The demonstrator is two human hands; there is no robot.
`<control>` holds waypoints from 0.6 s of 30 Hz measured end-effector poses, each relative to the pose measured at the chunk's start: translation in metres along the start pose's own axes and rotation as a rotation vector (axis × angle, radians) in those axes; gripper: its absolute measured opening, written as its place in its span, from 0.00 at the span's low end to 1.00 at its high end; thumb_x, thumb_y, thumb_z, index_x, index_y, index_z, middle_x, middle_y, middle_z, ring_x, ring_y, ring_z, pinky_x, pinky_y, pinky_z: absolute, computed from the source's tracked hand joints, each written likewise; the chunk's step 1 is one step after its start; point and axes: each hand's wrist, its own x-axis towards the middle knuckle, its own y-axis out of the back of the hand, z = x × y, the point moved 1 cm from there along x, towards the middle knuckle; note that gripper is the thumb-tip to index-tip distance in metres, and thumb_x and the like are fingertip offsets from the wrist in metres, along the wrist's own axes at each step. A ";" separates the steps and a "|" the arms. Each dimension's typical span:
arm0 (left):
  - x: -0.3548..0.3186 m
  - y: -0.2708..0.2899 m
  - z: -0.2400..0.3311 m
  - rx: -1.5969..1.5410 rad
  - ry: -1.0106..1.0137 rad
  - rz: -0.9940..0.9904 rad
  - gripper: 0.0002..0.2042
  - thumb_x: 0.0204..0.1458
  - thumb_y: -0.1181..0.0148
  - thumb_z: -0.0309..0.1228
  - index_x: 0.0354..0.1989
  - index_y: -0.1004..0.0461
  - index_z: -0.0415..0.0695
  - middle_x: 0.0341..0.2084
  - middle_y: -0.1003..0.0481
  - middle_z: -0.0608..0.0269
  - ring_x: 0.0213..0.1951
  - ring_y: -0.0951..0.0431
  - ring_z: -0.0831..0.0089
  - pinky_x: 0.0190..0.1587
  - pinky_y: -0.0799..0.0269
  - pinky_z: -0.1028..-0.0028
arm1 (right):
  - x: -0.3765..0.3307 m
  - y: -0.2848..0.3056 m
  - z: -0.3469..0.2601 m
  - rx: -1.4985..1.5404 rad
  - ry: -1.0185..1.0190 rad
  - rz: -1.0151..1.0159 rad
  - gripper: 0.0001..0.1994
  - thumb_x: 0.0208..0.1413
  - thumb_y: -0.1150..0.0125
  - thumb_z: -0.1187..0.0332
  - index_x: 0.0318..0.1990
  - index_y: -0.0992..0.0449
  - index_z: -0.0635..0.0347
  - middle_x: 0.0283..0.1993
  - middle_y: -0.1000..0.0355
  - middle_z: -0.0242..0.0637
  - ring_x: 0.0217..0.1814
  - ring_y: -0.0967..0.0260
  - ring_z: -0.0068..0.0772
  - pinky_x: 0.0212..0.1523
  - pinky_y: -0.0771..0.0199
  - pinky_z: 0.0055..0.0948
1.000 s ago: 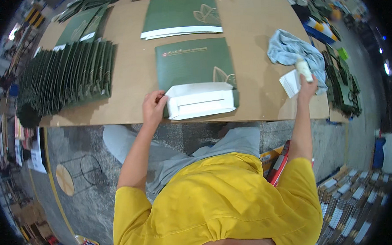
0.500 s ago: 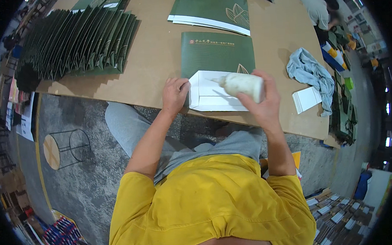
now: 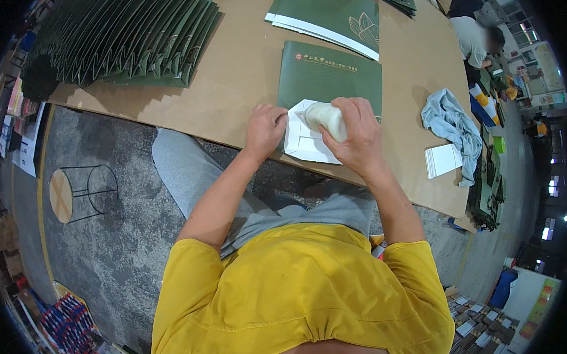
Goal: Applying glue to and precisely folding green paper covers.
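Note:
A green paper bag (image 3: 329, 72) with printed gold lines lies flat before me. Its white bottom flaps (image 3: 308, 149) are folded open at the table's near edge. My right hand (image 3: 358, 131) grips a whitish squeeze bottle (image 3: 325, 119), tilted so that its nozzle points left and down at the upper left of the flaps. Whether the nozzle touches the paper, and what is coming out, I cannot make out. My left hand (image 3: 266, 132) rests at the left edge of the bag, thumb and fingers pinched together on that edge.
A fanned stack of pleated green paper bags (image 3: 129, 37) stands at the left. More flat green bags (image 3: 329, 17) lie beyond. To the right are a light blue cloth (image 3: 450, 120) and a small white card stack (image 3: 443, 160). A stool (image 3: 61, 196) stands on the floor; another person (image 3: 472, 39) works far right.
My right hand has brought the bottle left and tipped it more steeply, its nozzle now over the flaps' left end. My left hand stays at the bag's edge. The view has shifted slightly.

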 end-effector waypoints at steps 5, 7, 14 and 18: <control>0.000 0.000 0.001 0.013 -0.004 0.002 0.06 0.46 0.42 0.29 0.30 0.24 0.41 0.24 0.28 0.58 0.33 0.29 0.59 0.36 0.32 0.65 | -0.003 0.000 0.002 -0.017 -0.039 -0.003 0.23 0.33 0.31 0.73 0.41 0.32 0.60 0.36 0.33 0.42 0.38 0.34 0.46 0.37 0.33 0.38; 0.000 -0.001 0.001 0.016 -0.002 0.007 0.06 0.45 0.42 0.29 0.30 0.24 0.41 0.24 0.28 0.58 0.33 0.29 0.59 0.36 0.32 0.65 | -0.005 0.000 0.002 -0.018 -0.007 0.005 0.23 0.33 0.31 0.73 0.41 0.32 0.59 0.36 0.33 0.42 0.37 0.34 0.45 0.36 0.32 0.37; 0.000 -0.002 0.003 0.016 -0.026 0.017 0.06 0.45 0.42 0.29 0.29 0.24 0.41 0.24 0.27 0.57 0.32 0.29 0.59 0.35 0.33 0.65 | -0.009 0.001 0.006 -0.004 -0.065 0.044 0.23 0.34 0.31 0.72 0.41 0.32 0.59 0.35 0.32 0.43 0.36 0.33 0.46 0.35 0.32 0.36; 0.000 -0.005 0.003 -0.015 -0.028 -0.002 0.05 0.45 0.42 0.29 0.29 0.24 0.40 0.24 0.27 0.56 0.32 0.29 0.59 0.35 0.33 0.65 | -0.025 0.027 0.017 0.155 -0.362 0.175 0.23 0.37 0.31 0.70 0.44 0.32 0.59 0.38 0.32 0.42 0.40 0.32 0.40 0.39 0.31 0.32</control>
